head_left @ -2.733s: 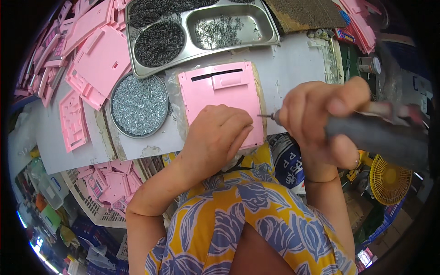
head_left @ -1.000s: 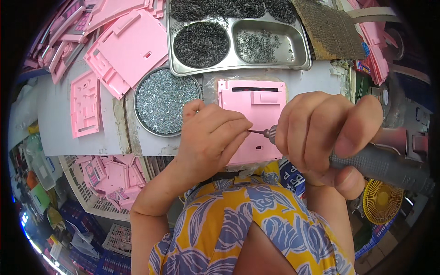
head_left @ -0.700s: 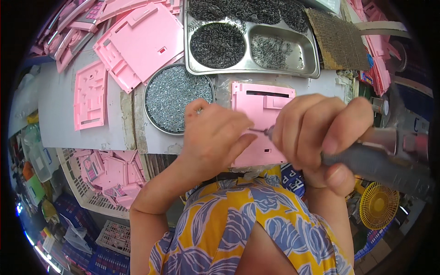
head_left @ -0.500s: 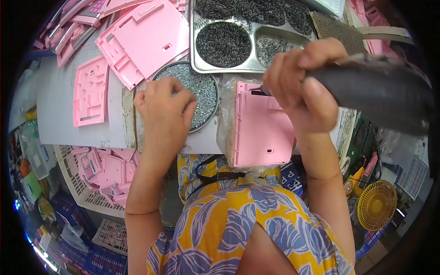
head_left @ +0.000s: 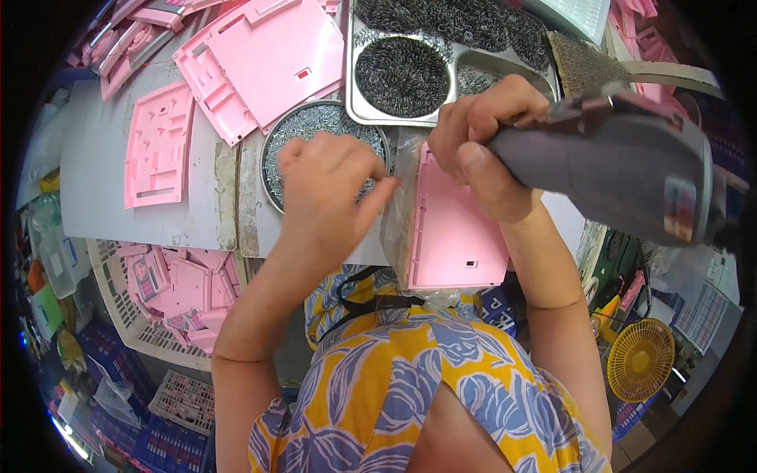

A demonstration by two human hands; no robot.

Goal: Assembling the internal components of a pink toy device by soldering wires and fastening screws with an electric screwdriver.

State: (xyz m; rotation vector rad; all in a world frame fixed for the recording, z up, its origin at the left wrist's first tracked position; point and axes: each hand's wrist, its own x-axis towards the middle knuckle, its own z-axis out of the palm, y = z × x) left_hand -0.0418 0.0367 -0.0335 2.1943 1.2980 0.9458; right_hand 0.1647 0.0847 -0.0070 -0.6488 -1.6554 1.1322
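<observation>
My right hand (head_left: 489,146) is wrapped round a dark grey electric screwdriver (head_left: 607,169), held tilted over the upper part of a pink plastic panel (head_left: 457,229). The hand hides the tool's tip and that panel's top corner. The panel lies on clear plastic wrap at the table's front edge. Just left of it, my left hand (head_left: 335,185) is over the near right side of a round dish of small silvery screws (head_left: 296,130). Its fingers are curled down with the thumb pointing right; whatever they hold is hidden.
A metal tray (head_left: 355,106) with dark springs or rings in its compartments stands behind. Pink panels (head_left: 272,63) and a smaller pink part (head_left: 162,146) lie left. Below the table's left edge is a white basket (head_left: 118,303) of pink parts. A yellow fan (head_left: 640,360) stands lower right.
My left hand has moved right, from the dish's middle toward the panel. My right hand and the electric screwdriver have shifted a little left. The whole view has shifted slightly.
</observation>
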